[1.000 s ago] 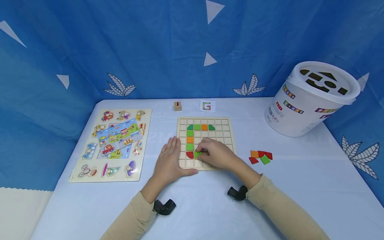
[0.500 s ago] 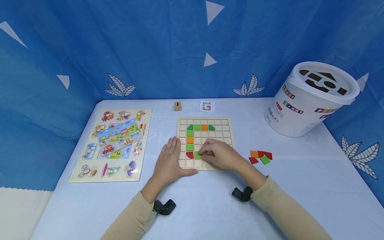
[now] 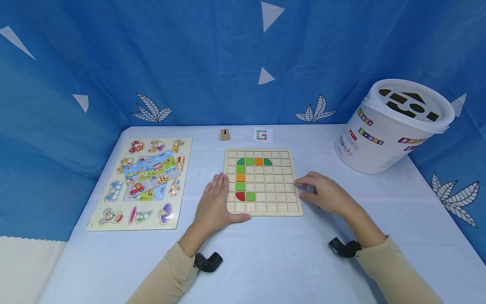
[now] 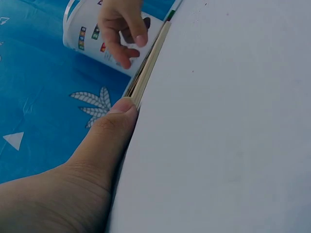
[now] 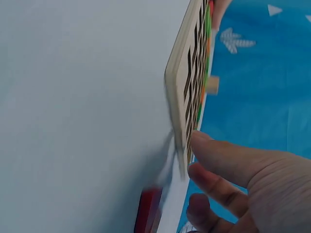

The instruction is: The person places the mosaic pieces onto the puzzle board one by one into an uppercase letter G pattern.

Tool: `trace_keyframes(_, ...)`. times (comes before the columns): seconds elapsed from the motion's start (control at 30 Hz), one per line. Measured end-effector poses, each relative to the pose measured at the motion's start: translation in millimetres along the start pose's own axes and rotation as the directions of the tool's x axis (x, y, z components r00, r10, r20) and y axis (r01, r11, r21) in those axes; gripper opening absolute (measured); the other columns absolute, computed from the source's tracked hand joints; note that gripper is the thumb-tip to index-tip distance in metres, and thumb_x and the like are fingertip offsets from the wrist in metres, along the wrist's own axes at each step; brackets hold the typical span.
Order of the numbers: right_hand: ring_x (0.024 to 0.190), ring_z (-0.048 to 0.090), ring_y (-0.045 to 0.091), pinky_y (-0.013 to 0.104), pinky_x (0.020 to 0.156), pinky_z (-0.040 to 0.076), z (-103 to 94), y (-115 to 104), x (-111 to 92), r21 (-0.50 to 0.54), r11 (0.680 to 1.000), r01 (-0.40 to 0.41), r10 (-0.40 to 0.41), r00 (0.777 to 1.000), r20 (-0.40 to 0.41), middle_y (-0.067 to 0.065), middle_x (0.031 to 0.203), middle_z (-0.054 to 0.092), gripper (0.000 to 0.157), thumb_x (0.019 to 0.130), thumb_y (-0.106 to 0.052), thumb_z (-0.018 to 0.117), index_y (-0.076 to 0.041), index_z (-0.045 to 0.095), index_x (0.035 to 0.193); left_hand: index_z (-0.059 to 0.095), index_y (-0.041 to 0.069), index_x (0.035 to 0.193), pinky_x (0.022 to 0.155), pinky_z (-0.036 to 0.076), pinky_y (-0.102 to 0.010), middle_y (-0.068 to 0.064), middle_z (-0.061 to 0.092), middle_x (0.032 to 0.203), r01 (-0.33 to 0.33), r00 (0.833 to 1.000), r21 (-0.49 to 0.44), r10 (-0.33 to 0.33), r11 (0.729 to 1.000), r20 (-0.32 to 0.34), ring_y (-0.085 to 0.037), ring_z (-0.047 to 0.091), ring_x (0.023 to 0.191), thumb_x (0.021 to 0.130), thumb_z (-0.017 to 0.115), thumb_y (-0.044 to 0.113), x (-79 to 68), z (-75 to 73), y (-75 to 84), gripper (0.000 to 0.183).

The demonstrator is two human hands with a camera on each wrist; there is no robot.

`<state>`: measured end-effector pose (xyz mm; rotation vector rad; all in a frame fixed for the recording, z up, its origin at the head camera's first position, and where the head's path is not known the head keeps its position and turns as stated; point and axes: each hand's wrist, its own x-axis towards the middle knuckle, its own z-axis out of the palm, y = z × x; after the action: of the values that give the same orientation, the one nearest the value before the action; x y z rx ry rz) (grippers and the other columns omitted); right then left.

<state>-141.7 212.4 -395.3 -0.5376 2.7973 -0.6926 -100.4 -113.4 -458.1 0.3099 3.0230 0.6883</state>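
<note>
- The left hand [image 3: 215,206] rests straight-fingered along the left edge of the wooden grid board [image 3: 271,196]; uneven pressure there could skew it.
- The right hand [image 3: 322,193], just beside the right edge, has loosely bent, parted fingers with nothing visibly held; a careless brush could jostle the tiles.
- The board lies flat, centrally on the white tablecloth [image 3: 262,261]: pale, square-celled, with a red quarter-round tile [image 3: 240,196] near, green and orange ones farther.
</note>
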Motion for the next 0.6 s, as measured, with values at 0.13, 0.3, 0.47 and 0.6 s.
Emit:
trace_keyframes(0.13, 0.093, 0.056, 0.020, 0.036, 0.079, 0.056, -9.1, 23, -13, -0.006, 0.996, -0.086, 0.086, 0.996, 0.005, 0.006, 0.111, 0.064, 0.045, 0.088, -0.016, 0.076, -0.010, 0.064, 0.131, 0.017, 0.000, 0.157, 0.126, 0.013, -0.047, -0.014, 0.013, 0.167, 0.001, 1.000, -0.001, -0.001, 1.000, 0.004, -0.027, 0.008, 0.156, 0.061, 0.070, 0.084, 0.2, 0.9, -0.1, 0.139)
trace_keyframes(0.3, 0.100, 0.057, 0.024, 0.044, 0.086, 0.058, -13.7, 41, -22, -0.009, 0.990, -0.143, 0.143, 0.989, 0.020, 0.009, 0.114, 0.065, 0.043, 0.087, -0.015, 0.076, -0.008, 0.066, 0.128, 0.018, -0.001, 0.157, 0.126, 0.014, -0.048, -0.014, 0.014, 0.167, -0.001, 1.000, -0.007, 0.001, 1.000, -0.003, -0.028, 0.008, 0.156, 0.061, 0.071, 0.083, -0.7, 1.6, -0.6, 0.138)
trace_keyframes(0.47, 0.097, 0.057, 0.024, 0.037, 0.080, 0.058, -13.2, 48, -23, 0.017, 0.986, -0.163, 0.163, 0.987, 0.008, 0.008, 0.112, 0.065, 0.028, 0.087, -0.015, 0.077, -0.012, 0.072, 0.114, 0.018, -0.001, 0.157, 0.126, 0.014, -0.049, -0.014, 0.014, 0.167, -0.009, 1.000, -0.004, 0.009, 1.000, -0.016, -0.028, 0.009, 0.156, 0.060, 0.071, 0.084, -0.6, 2.5, -1.6, 0.139)
trace_keyframes(0.6, 0.096, 0.056, 0.023, 0.036, 0.079, 0.057, -11.8, 50, -22, 0.036, 0.989, -0.141, 0.141, 0.990, 0.008, 0.007, 0.107, 0.065, 0.022, 0.087, -0.014, 0.077, -0.015, 0.071, 0.108, 0.017, 0.000, 0.157, 0.126, 0.013, -0.048, -0.014, 0.013, 0.167, -0.005, 1.000, -0.005, 0.005, 1.000, -0.008, -0.028, 0.008, 0.156, 0.060, 0.070, 0.084, -0.1, 2.8, -2.1, 0.139)
